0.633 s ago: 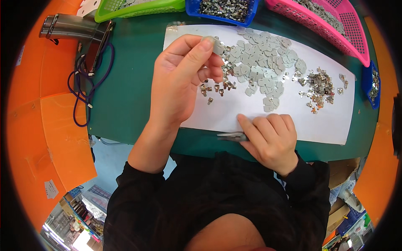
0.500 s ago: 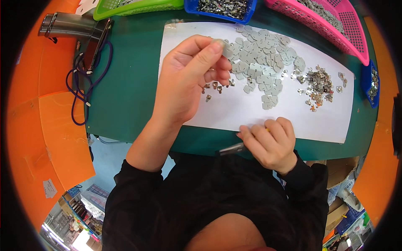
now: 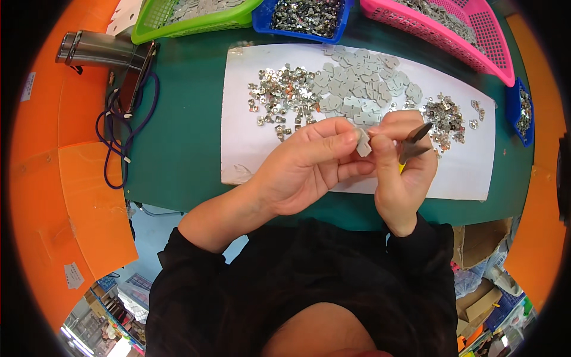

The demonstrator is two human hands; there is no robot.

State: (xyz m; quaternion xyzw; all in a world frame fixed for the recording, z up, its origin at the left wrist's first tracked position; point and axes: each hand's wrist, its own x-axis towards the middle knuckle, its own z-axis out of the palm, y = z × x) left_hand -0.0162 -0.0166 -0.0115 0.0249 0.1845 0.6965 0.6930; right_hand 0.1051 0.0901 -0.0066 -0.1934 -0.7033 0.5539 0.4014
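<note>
My left hand (image 3: 306, 160) pinches a small flat grey plate (image 3: 363, 144) between thumb and fingers above the white sheet. My right hand (image 3: 404, 172) has come up beside it, its thumb and forefinger tips at the plate's edge. Tucked in that same right hand is a pair of pliers (image 3: 414, 143) with dark jaws and a bit of yellow handle showing; the jaws point up and right, away from the plate. Whether the right fingertips also hold a small part is hidden. Beyond the hands lies a heap of grey plates (image 3: 363, 77).
Small shiny metal parts (image 3: 282, 95) lie left of the plates, more metal parts (image 3: 446, 119) to the right, all on a white sheet (image 3: 238, 143). Behind stand a green basket (image 3: 196, 33), a blue tray (image 3: 303, 34) and a pink basket (image 3: 434, 50). A steel cylinder (image 3: 101, 49) stands left with purple cord.
My left hand has come down and right with the grey plate. My right hand has risen from the table's near edge to meet it, and the pliers' jaws have swung from pointing left to up-right.
</note>
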